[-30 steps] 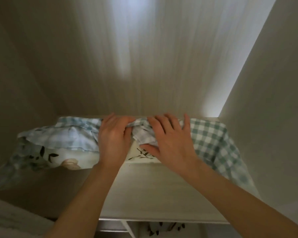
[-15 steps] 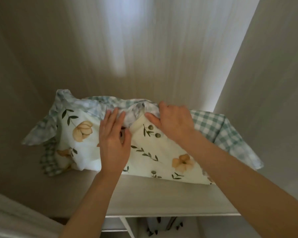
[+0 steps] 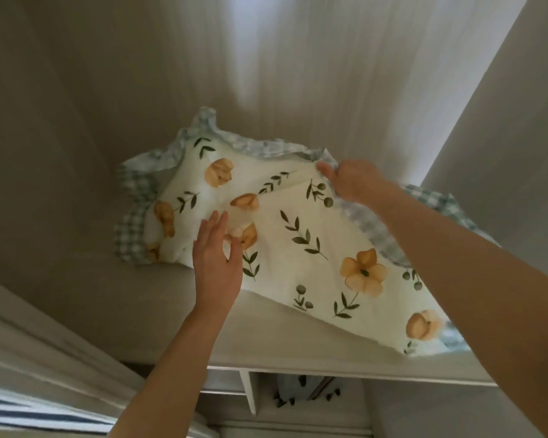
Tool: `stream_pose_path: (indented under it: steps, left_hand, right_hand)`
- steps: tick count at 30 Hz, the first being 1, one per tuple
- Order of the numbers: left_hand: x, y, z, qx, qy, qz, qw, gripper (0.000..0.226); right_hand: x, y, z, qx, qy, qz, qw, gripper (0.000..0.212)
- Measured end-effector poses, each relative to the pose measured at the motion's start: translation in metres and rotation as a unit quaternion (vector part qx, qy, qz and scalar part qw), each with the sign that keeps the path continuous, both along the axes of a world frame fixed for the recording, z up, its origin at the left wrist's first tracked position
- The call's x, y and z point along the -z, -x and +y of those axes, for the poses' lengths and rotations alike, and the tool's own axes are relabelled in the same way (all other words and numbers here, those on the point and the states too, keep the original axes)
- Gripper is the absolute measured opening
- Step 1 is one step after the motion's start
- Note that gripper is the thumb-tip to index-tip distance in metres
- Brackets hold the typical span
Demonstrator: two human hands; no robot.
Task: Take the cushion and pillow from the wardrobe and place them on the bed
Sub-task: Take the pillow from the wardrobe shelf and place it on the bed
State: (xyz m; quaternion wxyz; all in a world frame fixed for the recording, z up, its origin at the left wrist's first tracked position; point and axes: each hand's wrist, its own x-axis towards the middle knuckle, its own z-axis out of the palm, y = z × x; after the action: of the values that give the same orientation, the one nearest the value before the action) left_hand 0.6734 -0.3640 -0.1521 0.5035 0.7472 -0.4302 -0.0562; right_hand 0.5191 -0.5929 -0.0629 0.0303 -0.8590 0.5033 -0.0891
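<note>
Head view: within the last second the pillow (image 3: 298, 235) has come forward off the top shelf (image 3: 178, 314) of the wardrobe, its floral face now turned toward the person and its near right corner hanging past the shelf's front edge. The right hand (image 3: 353, 181) pinches the checked frill at the far edge. The left hand (image 3: 217, 257) has let go and lies with fingers straight against the floral face. The removal looks about half done; no bed is in view. The wardrobe's side walls stand close on both sides, so free room lies only toward the person.
</note>
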Motion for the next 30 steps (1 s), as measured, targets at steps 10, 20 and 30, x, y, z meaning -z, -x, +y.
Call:
stream_pose_path:
  steps: [10, 20, 30]
  left_hand:
    - [0.060, 0.012, 0.008, 0.026, -0.248, -0.052, 0.967, 0.061]
    - [0.068, 0.017, 0.019, -0.088, -0.214, 0.233, 0.944, 0.108]
    - [0.062, 0.049, 0.036, -0.165, -0.207, 0.307, 0.914, 0.114]
  right_hand:
    - [0.158, 0.069, 0.059, 0.126, -0.232, 0.018, 0.964, 0.053]
    - [0.125, 0.036, 0.082, -0.031, -0.034, -0.068, 0.997, 0.045]
    - [0.166, 0.071, 0.091, 0.053, -0.299, -0.136, 0.943, 0.076]
